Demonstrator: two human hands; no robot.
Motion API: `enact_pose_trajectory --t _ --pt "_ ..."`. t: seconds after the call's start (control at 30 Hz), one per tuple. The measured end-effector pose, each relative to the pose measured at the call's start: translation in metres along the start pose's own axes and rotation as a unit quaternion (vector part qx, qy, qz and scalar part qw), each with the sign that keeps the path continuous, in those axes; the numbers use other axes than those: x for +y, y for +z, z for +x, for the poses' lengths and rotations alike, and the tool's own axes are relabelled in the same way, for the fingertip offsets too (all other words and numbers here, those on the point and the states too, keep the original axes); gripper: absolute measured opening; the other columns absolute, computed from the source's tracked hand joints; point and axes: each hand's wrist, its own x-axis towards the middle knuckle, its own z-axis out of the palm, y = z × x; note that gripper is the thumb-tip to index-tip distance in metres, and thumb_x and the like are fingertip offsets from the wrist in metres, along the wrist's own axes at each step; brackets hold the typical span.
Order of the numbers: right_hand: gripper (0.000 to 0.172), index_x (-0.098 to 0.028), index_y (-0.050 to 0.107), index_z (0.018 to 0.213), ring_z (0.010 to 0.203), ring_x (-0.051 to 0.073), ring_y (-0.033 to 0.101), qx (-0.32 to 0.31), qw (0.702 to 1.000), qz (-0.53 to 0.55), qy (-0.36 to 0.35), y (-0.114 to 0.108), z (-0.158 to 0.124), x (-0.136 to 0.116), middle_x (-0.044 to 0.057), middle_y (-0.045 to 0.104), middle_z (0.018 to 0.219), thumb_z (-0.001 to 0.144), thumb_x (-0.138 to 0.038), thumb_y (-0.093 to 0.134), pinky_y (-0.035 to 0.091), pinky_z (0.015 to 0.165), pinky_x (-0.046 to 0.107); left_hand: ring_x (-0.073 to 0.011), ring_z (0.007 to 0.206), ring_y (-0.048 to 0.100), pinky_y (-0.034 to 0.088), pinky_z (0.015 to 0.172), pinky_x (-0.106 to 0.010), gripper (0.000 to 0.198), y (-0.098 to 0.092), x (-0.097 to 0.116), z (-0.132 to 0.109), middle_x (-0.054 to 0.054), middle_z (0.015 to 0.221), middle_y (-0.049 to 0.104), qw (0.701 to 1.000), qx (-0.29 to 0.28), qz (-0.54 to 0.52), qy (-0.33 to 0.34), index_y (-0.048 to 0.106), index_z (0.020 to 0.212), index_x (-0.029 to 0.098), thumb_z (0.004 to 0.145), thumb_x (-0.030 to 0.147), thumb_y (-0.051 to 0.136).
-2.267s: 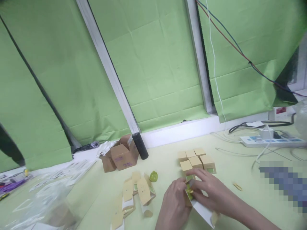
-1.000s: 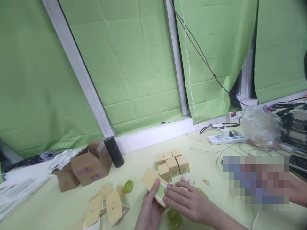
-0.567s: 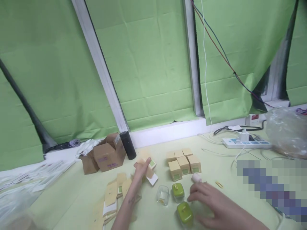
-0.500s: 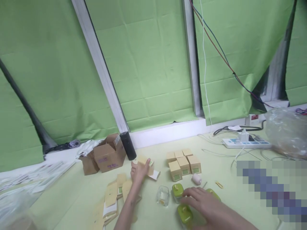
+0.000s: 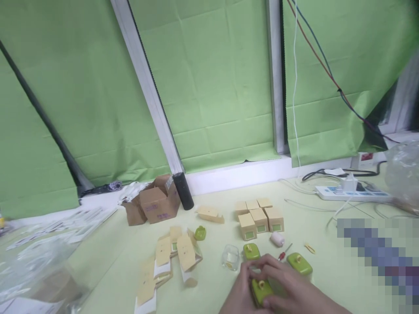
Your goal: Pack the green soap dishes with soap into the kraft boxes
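At the front of the table, both my left hand (image 5: pixel 240 285) and my right hand (image 5: pixel 288 283) are closed around a small jar with a green lid (image 5: pixel 262 288); its body is mostly hidden by my fingers. The lid has a pale loop on top. Just behind my fingers stands another green-lidded jar (image 5: pixel 251 250), and a third green-lidded jar (image 5: pixel 299 263) is to the right of my right hand. A clear jar without a lid (image 5: pixel 231 257) stands left of them. Farther left lies a loose green lid (image 5: pixel 200 233).
Closed tan boxes (image 5: pixel 259 220) stand grouped behind the jars. Unfolded boxes (image 5: pixel 163 250) lie at left, and one flattened box (image 5: pixel 210 214) near a black cylinder (image 5: pixel 183 192). A white roll (image 5: pixel 277 239), a red-handled screwdriver (image 5: pixel 285 252) and a power strip (image 5: pixel 355 192) are at right.
My left hand has let go of a tan box near the black cylinder and moved to the front right, joining my right hand at the jar. The loose green lid now shows.
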Motion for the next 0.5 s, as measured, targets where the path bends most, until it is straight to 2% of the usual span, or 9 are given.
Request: enact_pose_trajectory --t 0.03,0.1,0.17,0.23,0.27,0.33,0.37,0.4,0.5 --pt "0.011 -0.027 0.060 0.082 0.101 0.025 0.057 0.013 1.000 0.019 -0.005 0.004 -0.001 0.001 0.004 0.060 0.106 0.079 -0.018 0.053 0.046 0.086 0.036 -0.0230 0.095 0.054 0.040 0.088 -0.035 0.077 0.001 -0.004 0.001 -0.008 0.103 0.054 1.000 0.008 0.001 -0.013 0.036 0.122 0.013 0.053 0.010 0.070" --pt "0.018 -0.027 0.058 0.074 0.099 0.025 0.058 0.057 0.997 0.055 -0.015 0.010 -0.001 0.007 0.004 0.059 0.106 0.087 -0.026 0.046 0.047 0.085 0.038 -0.0234 0.094 0.054 0.040 0.086 -0.035 0.075 0.001 -0.008 0.002 -0.008 0.100 0.053 0.999 0.016 0.003 -0.030 0.037 0.117 0.013 0.051 0.011 0.072" --pt "0.024 -0.027 0.055 0.073 0.095 0.027 0.059 0.144 0.986 0.081 0.000 0.007 0.000 0.018 0.005 0.061 0.101 0.089 -0.038 0.042 0.049 0.080 0.040 -0.0249 0.097 0.053 0.038 0.087 -0.035 0.067 0.000 -0.007 -0.001 -0.009 0.103 0.054 0.999 0.010 0.004 -0.037 0.040 0.112 0.014 0.053 0.012 0.071" --pt "0.033 -0.026 0.051 0.074 0.086 0.027 0.061 0.252 0.963 0.093 0.034 -0.011 -0.001 0.032 0.007 0.062 0.087 0.091 -0.047 0.033 0.051 0.073 0.039 -0.0258 0.098 0.052 0.038 0.088 -0.037 0.058 -0.002 -0.003 -0.006 -0.010 0.105 0.055 0.998 0.010 0.023 -0.058 0.042 0.109 0.015 0.057 0.015 0.068" --pt "0.036 -0.026 0.049 0.076 0.077 0.026 0.060 0.282 0.954 0.088 0.047 -0.025 -0.002 0.041 0.006 0.060 0.077 0.092 -0.049 0.026 0.050 0.067 0.039 -0.0265 0.100 0.051 0.037 0.090 -0.037 0.058 -0.003 0.000 -0.008 -0.011 0.107 0.054 0.997 0.017 0.041 -0.068 0.043 0.109 0.015 0.057 0.016 0.069" --pt "0.033 -0.024 0.048 0.082 0.074 0.024 0.059 0.335 0.937 0.040 0.085 -0.058 -0.006 0.058 0.004 0.058 0.074 0.090 -0.052 0.032 0.049 0.066 0.036 -0.0286 0.105 0.047 0.033 0.094 -0.039 0.067 -0.008 0.008 -0.012 -0.012 0.112 0.051 0.992 0.050 0.087 -0.073 0.044 0.112 0.015 0.052 0.020 0.074" --pt "0.032 -0.024 0.048 0.081 0.075 0.024 0.058 0.344 0.932 -0.006 0.110 -0.073 -0.009 0.067 0.003 0.059 0.075 0.088 -0.053 0.037 0.048 0.067 0.035 -0.0293 0.108 0.044 0.032 0.096 -0.039 0.070 -0.011 0.014 -0.013 -0.012 0.114 0.049 0.989 0.079 0.109 -0.061 0.044 0.114 0.016 0.051 0.021 0.075" --pt "0.031 -0.024 0.049 0.083 0.077 0.024 0.058 0.319 0.938 -0.046 0.130 -0.087 -0.012 0.075 0.004 0.061 0.079 0.088 -0.053 0.038 0.047 0.069 0.035 -0.0293 0.109 0.042 0.031 0.097 -0.039 0.068 -0.014 0.021 -0.013 -0.011 0.115 0.048 0.985 0.110 0.127 -0.042 0.045 0.114 0.018 0.053 0.023 0.075" --pt "0.031 -0.023 0.054 0.082 0.074 0.023 0.059 0.223 0.960 -0.097 0.141 -0.104 -0.022 0.090 0.004 0.064 0.078 0.088 -0.049 0.040 0.046 0.069 0.036 -0.0283 0.105 0.042 0.032 0.094 -0.040 0.039 -0.017 0.046 -0.004 -0.009 0.108 0.051 0.973 0.150 0.176 0.018 0.052 0.108 0.022 0.072 0.033 0.062"
